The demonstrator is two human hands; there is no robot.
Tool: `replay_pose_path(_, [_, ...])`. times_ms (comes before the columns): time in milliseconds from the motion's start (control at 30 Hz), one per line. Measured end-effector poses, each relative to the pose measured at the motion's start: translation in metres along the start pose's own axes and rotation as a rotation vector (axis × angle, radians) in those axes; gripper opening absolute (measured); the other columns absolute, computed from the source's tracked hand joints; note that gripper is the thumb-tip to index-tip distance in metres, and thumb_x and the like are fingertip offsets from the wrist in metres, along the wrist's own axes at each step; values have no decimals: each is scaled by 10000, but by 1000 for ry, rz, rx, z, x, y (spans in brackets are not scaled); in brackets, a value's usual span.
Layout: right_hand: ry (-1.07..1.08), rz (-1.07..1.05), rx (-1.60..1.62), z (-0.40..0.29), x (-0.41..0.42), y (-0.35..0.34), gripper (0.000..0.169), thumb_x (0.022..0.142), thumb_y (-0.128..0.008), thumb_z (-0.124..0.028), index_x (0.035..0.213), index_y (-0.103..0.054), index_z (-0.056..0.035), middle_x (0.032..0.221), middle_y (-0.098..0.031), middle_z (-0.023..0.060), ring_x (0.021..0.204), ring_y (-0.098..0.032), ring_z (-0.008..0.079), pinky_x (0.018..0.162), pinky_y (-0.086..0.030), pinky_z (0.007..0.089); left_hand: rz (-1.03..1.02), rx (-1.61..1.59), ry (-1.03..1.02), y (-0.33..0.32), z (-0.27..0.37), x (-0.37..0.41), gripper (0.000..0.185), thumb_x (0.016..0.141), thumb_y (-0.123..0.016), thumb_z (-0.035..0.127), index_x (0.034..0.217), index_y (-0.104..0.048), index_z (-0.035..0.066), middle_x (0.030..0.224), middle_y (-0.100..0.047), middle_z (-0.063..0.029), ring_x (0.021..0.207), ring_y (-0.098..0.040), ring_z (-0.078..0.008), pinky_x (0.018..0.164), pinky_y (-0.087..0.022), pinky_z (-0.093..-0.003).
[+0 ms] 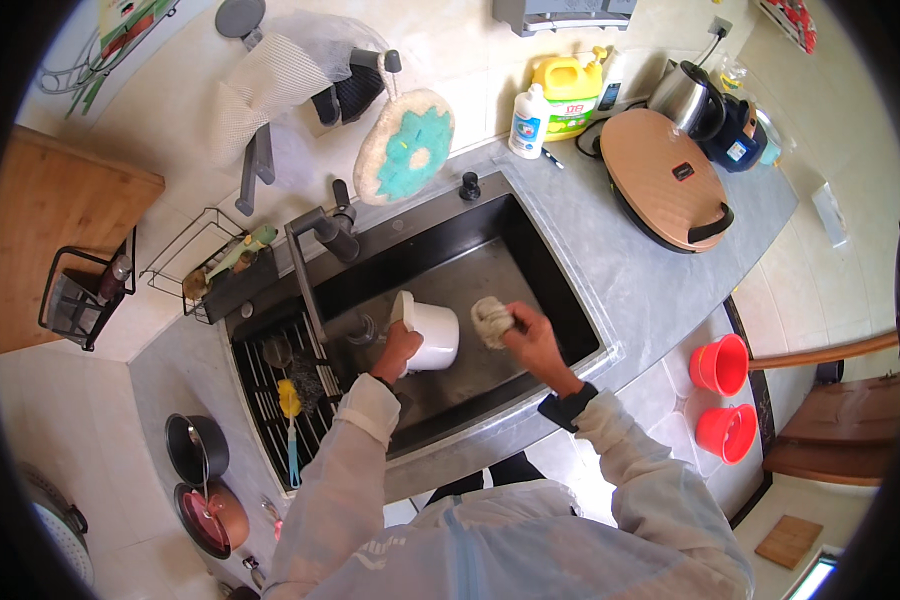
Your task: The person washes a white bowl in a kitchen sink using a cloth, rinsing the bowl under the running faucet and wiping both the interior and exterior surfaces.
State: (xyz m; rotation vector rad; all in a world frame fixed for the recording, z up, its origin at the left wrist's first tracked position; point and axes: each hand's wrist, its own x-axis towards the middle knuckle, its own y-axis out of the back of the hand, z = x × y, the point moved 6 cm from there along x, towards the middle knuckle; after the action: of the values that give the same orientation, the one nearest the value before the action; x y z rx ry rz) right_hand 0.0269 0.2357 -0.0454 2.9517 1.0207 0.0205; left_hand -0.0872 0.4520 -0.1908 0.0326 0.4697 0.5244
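My left hand (399, 351) grips a white round pot or container (436, 337) by its rim, tilted on its side over the black sink (487, 277). To the right, my right hand (534, 341) holds a bunched beige scrubbing cloth or pad (491, 321) a short way from the container's base. The container's inside is turned away and hidden. Left of the container, the dark grey faucet (307, 277) reaches over the sink, and its spout head (360, 328) hangs close to my left hand.
A drying rack (259, 390) with a yellow-headed brush (289, 401) covers the sink's left end. Two pots, one black (197, 450), stand farther left. A tan electric griddle (664, 176), a kettle (682, 94) and detergent bottles (566, 97) stand behind right. Red buckets (720, 365) sit on the floor.
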Motion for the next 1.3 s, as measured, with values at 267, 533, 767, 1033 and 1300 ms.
replay_pose_path(267, [506,-256,-591,-37,-29,-89,331,703,-488,15,1031,-468,-18,1170,-474,174,1104,-429,345,965,-279,439,-152,-707,-25,-32,21,-27,267,860,-392,54,1097,-508,24,1034,-577,-95,914,-585,-210,803,-486,-347])
replay_pose_path(533, [595,-165,-530,-54,5,-82,237,777,-446,-32,1014,-465,-41,1117,-518,164,1051,-478,330,944,-307,431,-178,-791,-36,-31,74,-42,290,873,-379,86,1145,-472,44,1076,-557,-81,948,-571,-204,815,-479,-335])
replay_pose_path(767, [75,-176,-624,-5,61,-69,134,848,-367,-115,886,-465,-32,871,-568,189,821,-519,383,817,-396,423,-277,-470,-13,-33,55,-64,510,565,-464,-26,1071,-529,2,948,-595,-54,843,-589,-173,737,-470,-296])
replay_pose_path(1033, [243,-692,-111,40,78,-30,311,870,-443,-241,1035,-550,0,1033,-579,126,921,-565,206,788,-458,317,-308,-542,-91,-17,71,-93,542,553,-472,2,1093,-514,-8,968,-596,-85,870,-576,-209,802,-446,-320])
replay_pose_path(1300, [-702,-2,855,123,6,-40,387,930,-264,-309,1144,-460,-53,1100,-525,109,976,-550,259,775,-496,428,-134,-1054,-101,-29,60,-65,597,551,-451,-46,1146,-447,-2,1086,-530,-119,1057,-486,-281,923,-391,-373])
